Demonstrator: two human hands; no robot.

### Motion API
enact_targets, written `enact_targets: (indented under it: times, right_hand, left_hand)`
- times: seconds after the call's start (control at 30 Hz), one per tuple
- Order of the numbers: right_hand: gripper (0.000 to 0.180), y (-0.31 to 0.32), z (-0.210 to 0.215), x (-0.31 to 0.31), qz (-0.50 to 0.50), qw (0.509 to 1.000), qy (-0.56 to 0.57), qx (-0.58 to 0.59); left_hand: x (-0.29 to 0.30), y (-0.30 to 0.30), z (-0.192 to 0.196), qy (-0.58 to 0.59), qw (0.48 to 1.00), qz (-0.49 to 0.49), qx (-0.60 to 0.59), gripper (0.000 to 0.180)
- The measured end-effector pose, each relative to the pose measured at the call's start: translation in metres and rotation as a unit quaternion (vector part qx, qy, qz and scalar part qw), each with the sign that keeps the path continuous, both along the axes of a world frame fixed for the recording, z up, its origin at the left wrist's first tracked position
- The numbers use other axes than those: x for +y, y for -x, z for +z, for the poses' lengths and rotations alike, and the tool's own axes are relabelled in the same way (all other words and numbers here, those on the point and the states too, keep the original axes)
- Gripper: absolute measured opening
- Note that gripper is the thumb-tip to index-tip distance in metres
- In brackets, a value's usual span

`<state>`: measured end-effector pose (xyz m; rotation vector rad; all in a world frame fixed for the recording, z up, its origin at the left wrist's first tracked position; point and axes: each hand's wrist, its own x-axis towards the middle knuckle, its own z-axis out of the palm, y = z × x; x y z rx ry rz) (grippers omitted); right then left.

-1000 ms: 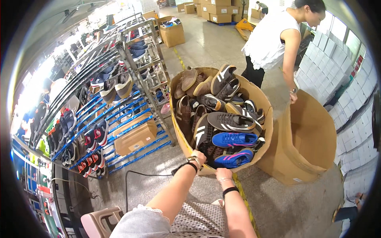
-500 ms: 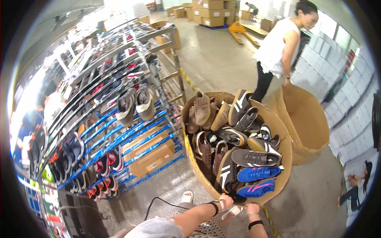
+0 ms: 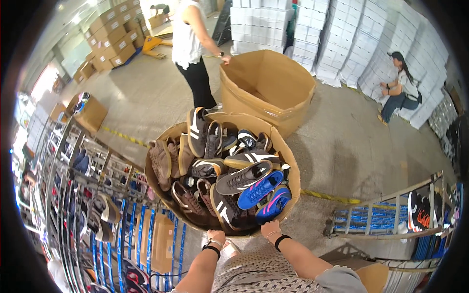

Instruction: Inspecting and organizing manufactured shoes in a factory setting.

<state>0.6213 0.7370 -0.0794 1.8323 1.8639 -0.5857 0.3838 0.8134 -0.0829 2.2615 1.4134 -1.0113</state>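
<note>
White boxes (image 3: 332, 41) rise in tall stacks along the back and right. To the left stands a rack (image 3: 121, 234) with blue-wrapped bars. Directly before the person is the cardboard bin (image 3: 292, 183), heaped with shoes (image 3: 244, 178). Just beyond it, slightly right, sits a second bin (image 3: 281, 113); a co-worker (image 3: 187, 39) in a white top has one hand on its rim. Brown shoes (image 3: 160, 165) lean at the heap's left, two blue shoes (image 3: 261, 189) lie at its right. Left hand (image 3: 216, 237) and right hand (image 3: 270, 228), apart, grip the bin's near rim, fingers curled closed over it. Black bands (image 3: 281, 240) circle both wrists.
</note>
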Motion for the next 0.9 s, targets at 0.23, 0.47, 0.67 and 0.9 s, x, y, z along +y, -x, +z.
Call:
enact_targets:
  times: [0.23, 0.47, 0.67, 0.9]
  right_hand:
    - [0.02, 0.004, 0.007, 0.026, -0.05, 0.998, 0.029, 0.039]
    - [0.021, 0.002, 0.002, 0.037, -0.026, 0.995, 0.051, 0.083]
    - [0.019, 0.001, -0.002, 0.036, -0.018, 0.993, 0.033, 0.109]
    - [0.018, 0.002, -0.004, 0.036, -0.022, 0.993, 0.013, 0.112]
  left_hand:
    - [0.026, -0.038, 0.004, 0.073, 0.989, 0.073, 0.101, 0.027]
    - [0.031, -0.042, -0.006, 0.025, 0.995, 0.038, 0.084, 0.021]
    - [0.034, -0.043, -0.015, -0.012, 0.995, 0.049, 0.084, 0.021]
    - [0.037, -0.044, -0.012, 0.018, 0.998, 0.051, 0.044, 0.018]
